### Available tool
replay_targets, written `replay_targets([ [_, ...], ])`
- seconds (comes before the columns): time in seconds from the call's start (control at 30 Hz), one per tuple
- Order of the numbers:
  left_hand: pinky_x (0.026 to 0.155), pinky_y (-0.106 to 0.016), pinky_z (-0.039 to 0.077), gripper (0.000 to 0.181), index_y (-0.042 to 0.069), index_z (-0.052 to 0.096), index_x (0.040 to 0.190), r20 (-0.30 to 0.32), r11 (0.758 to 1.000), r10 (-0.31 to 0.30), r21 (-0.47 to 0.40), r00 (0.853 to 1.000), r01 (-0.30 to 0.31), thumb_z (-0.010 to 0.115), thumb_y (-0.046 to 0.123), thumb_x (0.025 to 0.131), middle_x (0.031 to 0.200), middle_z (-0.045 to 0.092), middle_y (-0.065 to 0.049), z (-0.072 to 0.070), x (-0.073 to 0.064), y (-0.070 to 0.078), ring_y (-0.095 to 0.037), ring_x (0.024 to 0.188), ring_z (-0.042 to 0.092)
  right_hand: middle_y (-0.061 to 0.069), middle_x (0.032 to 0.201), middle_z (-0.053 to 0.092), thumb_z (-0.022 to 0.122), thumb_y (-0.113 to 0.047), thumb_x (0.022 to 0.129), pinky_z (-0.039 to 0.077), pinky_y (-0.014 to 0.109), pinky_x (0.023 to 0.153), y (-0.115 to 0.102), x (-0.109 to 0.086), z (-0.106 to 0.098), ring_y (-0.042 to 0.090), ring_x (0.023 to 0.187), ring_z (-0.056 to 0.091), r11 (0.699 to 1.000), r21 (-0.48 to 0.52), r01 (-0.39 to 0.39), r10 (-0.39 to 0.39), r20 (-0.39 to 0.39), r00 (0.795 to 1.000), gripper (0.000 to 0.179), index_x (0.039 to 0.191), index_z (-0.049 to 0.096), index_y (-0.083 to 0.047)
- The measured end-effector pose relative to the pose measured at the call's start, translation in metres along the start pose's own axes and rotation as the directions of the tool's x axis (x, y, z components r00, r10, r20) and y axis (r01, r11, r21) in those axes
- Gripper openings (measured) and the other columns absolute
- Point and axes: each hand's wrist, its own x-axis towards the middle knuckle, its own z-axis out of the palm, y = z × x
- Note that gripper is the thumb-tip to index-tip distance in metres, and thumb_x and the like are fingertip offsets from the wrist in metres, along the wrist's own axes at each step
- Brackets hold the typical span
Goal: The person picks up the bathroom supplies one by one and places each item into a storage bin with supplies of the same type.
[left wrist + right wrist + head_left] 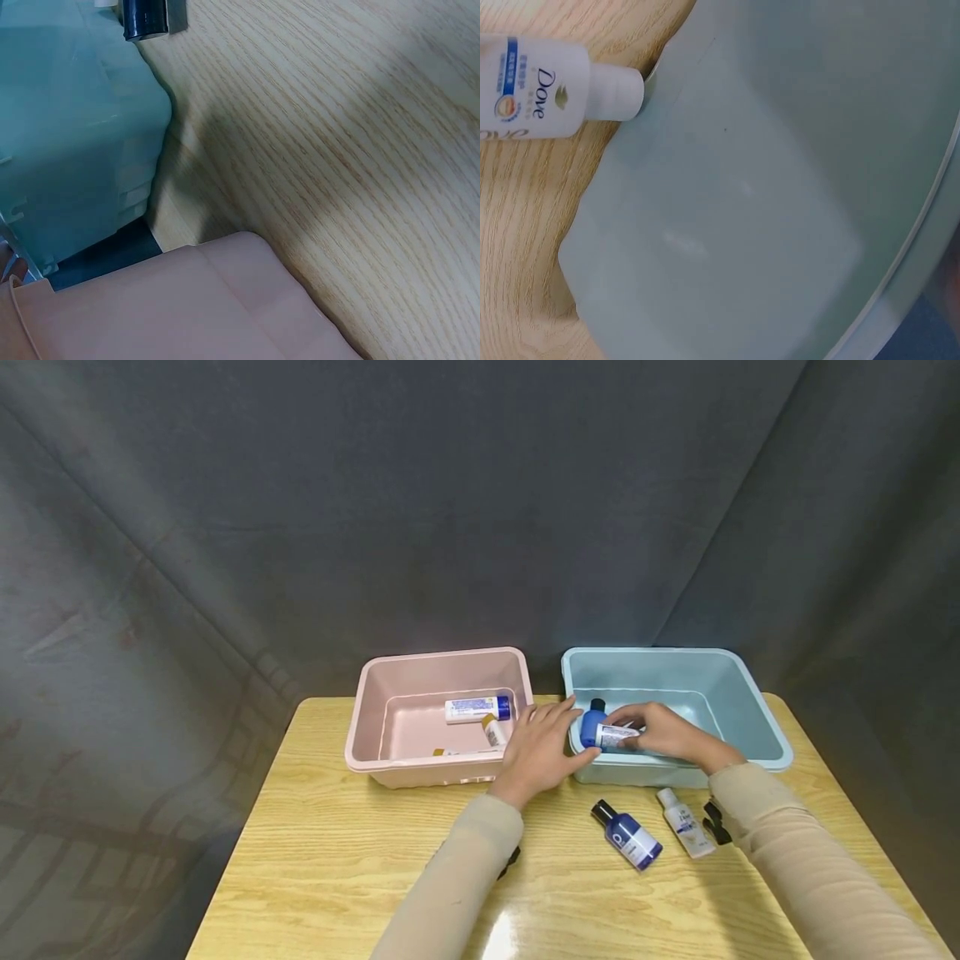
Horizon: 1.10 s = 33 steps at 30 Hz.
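In the head view my right hand [663,732] reaches into the blue bin [765,752] and holds a small white bottle [613,737] with printed text between thumb and fingers. Beside it, at the bin's left end, stands or leans a blue bottle [591,727] with a black cap. My left hand [542,752] lies over the gap between the two bins, fingers spread, with its thumb at the blue bin's near left rim. Both hands are almost out of sight in the wrist views, which mostly show bin walls.
A pink bin [420,766] on the left holds several white containers, including a blue-capped tube [468,709]. On the table [337,860], before the blue bin, lie a dark blue bottle [626,835] and a white Dove bottle [540,90]. A grey curtain [450,527] hangs behind.
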Motion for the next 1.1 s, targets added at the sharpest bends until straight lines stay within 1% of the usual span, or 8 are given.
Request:
replay_targets([
  [0.2,0.119,-0.039,0.018,0.072,0.027,0.045,0.149,-0.001,1.0,0.001,0.013,1.0,-0.001,0.039,0.072,0.093,0.161,0.028,0.008,0.0007,-0.0003,-0.0005,-0.016,0.142,0.034,0.019,0.109,0.07,0.071,-0.001,0.083,0.055,0.046,0.082,0.0026,0.0028,0.0024,0.032,0.098,0.067,1.0,0.02,0.005,-0.005,0.028,1.0,0.034,0.117,0.068,0.004],
  [0.33,0.119,-0.039,0.018,0.071,0.027,0.045,0.149,-0.01,1.0,0.004,0.02,1.0,-0.004,0.042,0.071,0.093,0.161,0.028,0.008,0.0003,-0.0004,-0.0011,-0.016,0.142,0.034,0.019,0.107,0.07,0.071,0.0,0.084,0.056,0.04,0.078,0.0031,0.0037,0.0041,0.031,0.095,0.067,0.998,0.055,0.015,-0.018,0.045,0.999,0.033,0.116,0.067,0.006],
  [0.5,0.119,-0.039,0.018,0.071,0.026,0.046,0.148,-0.016,0.999,0.013,0.036,1.0,-0.013,0.042,0.071,0.093,0.16,0.029,0.007,-0.0004,-0.0004,-0.0011,-0.014,0.143,0.033,0.02,0.108,0.07,0.068,0.003,0.086,0.056,0.045,0.083,0.0029,0.0037,0.0054,0.038,0.101,0.065,0.996,0.092,0.011,-0.019,0.085,0.996,0.031,0.116,0.067,0.008],
  [0.63,0.119,-0.038,0.019,0.071,0.025,0.046,0.148,-0.016,0.999,0.018,0.037,1.0,-0.017,0.042,0.071,0.093,0.16,0.029,0.007,-0.0009,-0.0005,0.0004,-0.013,0.142,0.033,0.021,0.109,0.069,0.064,0.007,0.086,0.056,0.047,0.085,0.0037,0.0033,0.0049,0.041,0.103,0.064,0.996,0.087,0.02,-0.03,0.114,0.993,0.029,0.115,0.066,0.009],
  [0.77,0.119,-0.037,0.019,0.071,0.027,0.046,0.148,-0.021,0.999,0.015,0.042,1.0,-0.014,0.04,0.072,0.093,0.16,0.029,0.008,-0.0015,-0.0004,0.0023,-0.013,0.142,0.034,0.022,0.108,0.068,0.056,0.013,0.083,0.058,0.04,0.08,0.0043,0.0025,0.004,0.038,0.1,0.065,0.993,0.121,-0.007,-0.011,0.152,0.988,0.032,0.114,0.065,0.012],
  [0.9,0.119,-0.037,0.018,0.072,0.027,0.045,0.149,-0.011,0.999,0.012,0.036,1.0,-0.011,0.039,0.073,0.093,0.161,0.029,0.009,-0.0016,-0.0006,0.0036,-0.014,0.141,0.035,0.023,0.107,0.068,0.05,0.016,0.079,0.058,0.038,0.078,0.0037,0.0021,0.0033,0.036,0.098,0.066,0.987,0.151,-0.045,0.016,0.184,0.983,0.038,0.114,0.064,0.014],
  [0.97,0.119,-0.038,0.017,0.072,0.027,0.045,0.149,-0.007,1.0,0.012,0.024,1.0,-0.012,0.039,0.073,0.093,0.161,0.028,0.008,-0.0012,-0.0006,0.0041,-0.016,0.141,0.036,0.023,0.103,0.069,0.047,0.017,0.076,0.058,0.037,0.076,0.0034,0.0017,0.0027,0.033,0.093,0.067,0.985,0.163,-0.061,0.029,0.188,0.982,0.043,0.116,0.063,0.015],
  [1.1,0.119,-0.039,0.017,0.072,0.027,0.045,0.149,-0.008,1.0,0.013,0.016,1.0,-0.013,0.039,0.072,0.093,0.161,0.029,0.008,-0.0003,0.0,0.0045,-0.017,0.141,0.037,0.024,0.098,0.069,0.046,0.016,0.076,0.055,0.035,0.07,0.0037,0.0018,0.0014,0.027,0.085,0.067,0.977,0.196,-0.087,0.052,0.176,0.983,0.046,0.121,0.058,0.018],
])
